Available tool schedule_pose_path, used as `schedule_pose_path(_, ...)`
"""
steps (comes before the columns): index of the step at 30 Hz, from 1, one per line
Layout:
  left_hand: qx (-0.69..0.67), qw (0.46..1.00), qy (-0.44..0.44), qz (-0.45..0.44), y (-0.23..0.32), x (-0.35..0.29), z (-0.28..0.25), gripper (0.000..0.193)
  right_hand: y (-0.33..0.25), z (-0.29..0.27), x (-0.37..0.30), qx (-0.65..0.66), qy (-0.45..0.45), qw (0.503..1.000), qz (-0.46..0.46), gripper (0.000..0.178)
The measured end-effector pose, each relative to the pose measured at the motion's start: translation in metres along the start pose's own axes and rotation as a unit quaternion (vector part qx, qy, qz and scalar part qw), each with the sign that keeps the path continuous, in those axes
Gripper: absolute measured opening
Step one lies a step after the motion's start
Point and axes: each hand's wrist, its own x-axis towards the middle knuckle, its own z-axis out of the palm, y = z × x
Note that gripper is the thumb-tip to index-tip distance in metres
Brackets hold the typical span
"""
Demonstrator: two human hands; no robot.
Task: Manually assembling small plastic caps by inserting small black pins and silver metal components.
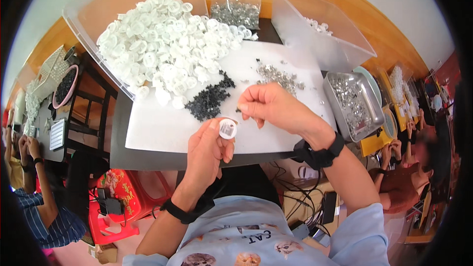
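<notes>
My left hand [204, 149] grips a small round white plastic part [227, 129] between thumb and fingers, its open face turned up; a greyish piece shows inside. Just above and to the right, my right hand [272, 106] pinches a tiny dark piece [239, 110], apart from the white part. Beyond my hands lies a heap of small black pieces [209, 99] on the white sheet [162, 130]. Small silvery metal pieces [278, 76] are scattered past my right hand. A big pile of similar white parts [162, 39] spills out at the far left.
A clear plastic bin [93, 56] holds the white pile; another clear bin [320, 34] stands back right. Between them is a bag of metal pieces [236, 15]. A metal tray [352, 103] sits at the right. Co-workers are at tables on both sides; a red stool [128, 197] stands below left.
</notes>
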Motion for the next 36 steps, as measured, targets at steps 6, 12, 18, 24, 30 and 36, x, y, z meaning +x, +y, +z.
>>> schedule_pose_path(6,0.005,1.0,0.001,-0.012,0.005,-0.002,-0.001,0.039,-0.014,0.012,-0.005,-0.091,-0.039,0.993,-0.061,0.013)
schedule_pose_path(12,-0.004,0.998,0.013,-0.066,0.009,0.005,-0.005,0.038,-0.014,0.015,0.002,-0.227,-0.023,0.955,-0.189,0.012)
schedule_pose_path(18,-0.009,0.997,0.02,-0.071,0.01,0.006,-0.002,0.039,-0.009,0.02,0.003,-0.281,-0.014,0.93,-0.238,0.011)
schedule_pose_path(24,-0.016,0.996,0.045,-0.069,0.009,0.005,0.001,0.041,-0.003,0.027,-0.001,-0.355,0.021,0.89,-0.286,0.008)
schedule_pose_path(30,-0.026,0.996,0.055,-0.067,0.005,0.006,-0.002,0.042,-0.009,0.034,-0.005,-0.479,0.035,0.802,-0.355,0.014)
schedule_pose_path(36,0.003,0.995,0.073,-0.072,0.008,0.007,0.003,0.045,-0.002,0.026,-0.002,-0.441,0.024,0.841,-0.313,0.019)
